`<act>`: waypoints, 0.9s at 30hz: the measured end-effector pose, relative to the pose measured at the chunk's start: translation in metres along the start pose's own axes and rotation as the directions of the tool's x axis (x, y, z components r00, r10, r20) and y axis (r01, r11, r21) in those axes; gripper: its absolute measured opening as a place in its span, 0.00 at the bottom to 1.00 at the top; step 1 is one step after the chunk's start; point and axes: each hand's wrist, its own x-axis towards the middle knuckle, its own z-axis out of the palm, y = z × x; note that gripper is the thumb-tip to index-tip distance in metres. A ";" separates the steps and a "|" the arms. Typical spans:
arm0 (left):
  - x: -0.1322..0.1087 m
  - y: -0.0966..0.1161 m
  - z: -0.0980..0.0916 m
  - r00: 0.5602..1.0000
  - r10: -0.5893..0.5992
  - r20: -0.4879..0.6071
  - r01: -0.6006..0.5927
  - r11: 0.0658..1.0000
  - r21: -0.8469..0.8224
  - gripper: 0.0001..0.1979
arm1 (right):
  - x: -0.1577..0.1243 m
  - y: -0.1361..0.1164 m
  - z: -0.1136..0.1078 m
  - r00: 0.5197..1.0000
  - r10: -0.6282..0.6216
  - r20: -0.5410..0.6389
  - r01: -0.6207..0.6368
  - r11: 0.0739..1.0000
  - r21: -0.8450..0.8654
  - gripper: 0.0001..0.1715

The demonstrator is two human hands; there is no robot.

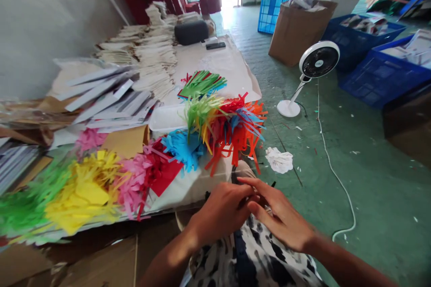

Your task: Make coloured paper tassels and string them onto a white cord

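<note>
In front of my lap, my left hand (pixel 225 208) and my right hand (pixel 279 215) meet at the fingers. The left fingers are curled inward, and whatever they may hold is hidden. My right hand has its index finger and thumb stretched out and apart, touching the left fingers, with nothing seen in it. Nearest to them on the table are orange paper fringes (pixel 242 143) hanging over the edge and a blue fringed paper bunch (pixel 185 148). Further left lie red paper (pixel 166 177), pink fringes (pixel 129 181), yellow fringes (pixel 82 193) and green fringes (pixel 30 197).
Green-topped paper strips (pixel 204 83) lie deeper on the table (pixel 235 65), beside a white tray (pixel 166 117) and stacked pale sheets (pixel 155 58). A white fan (pixel 319 60) stands on the floor, with a cable (pixel 325 143), crumpled paper (pixel 279 160), a carton (pixel 296 31) and blue crates (pixel 380 74).
</note>
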 end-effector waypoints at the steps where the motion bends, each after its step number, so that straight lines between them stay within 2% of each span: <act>1: -0.001 0.000 -0.001 1.000 -0.014 0.002 0.014 1.000 -0.014 0.14 | 0.002 0.002 0.005 0.999 0.030 -0.028 -0.029 0.999 0.027 0.26; 4: -0.007 -0.002 -0.009 0.995 -0.102 -0.007 0.102 0.993 -0.058 0.19 | 0.005 0.011 0.013 0.990 0.086 -0.107 -0.081 0.996 0.048 0.24; 7: -0.013 -0.003 -0.015 0.987 -0.154 -0.042 0.150 0.984 -0.096 0.20 | 0.006 0.019 0.013 0.993 0.039 -0.110 -0.035 0.999 0.038 0.24; 10: -0.014 -0.003 -0.016 0.987 -0.144 -0.074 0.139 0.988 -0.066 0.20 | 0.004 0.021 0.013 0.999 -0.007 -0.054 0.010 0.998 0.068 0.20; 14: -0.013 -0.002 -0.010 0.994 -0.099 -0.036 0.098 0.995 -0.033 0.18 | 0.001 0.021 0.018 0.991 0.104 0.082 -0.125 0.941 0.316 0.20; 16: -0.012 -0.003 -0.006 0.995 -0.095 -0.022 0.094 0.995 -0.023 0.17 | -0.001 0.022 0.022 0.986 0.138 0.095 -0.164 0.909 0.383 0.21; 22: -0.005 -0.008 -0.002 0.995 -0.097 0.017 0.096 0.995 0.022 0.17 | -0.006 0.031 0.023 0.991 0.114 -0.069 -0.092 0.962 0.256 0.17; 27: 0.005 -0.004 -0.004 0.998 -0.064 -0.024 0.065 0.996 0.055 0.17 | -0.011 0.036 0.020 0.976 0.093 -0.198 -0.062 0.986 0.156 0.18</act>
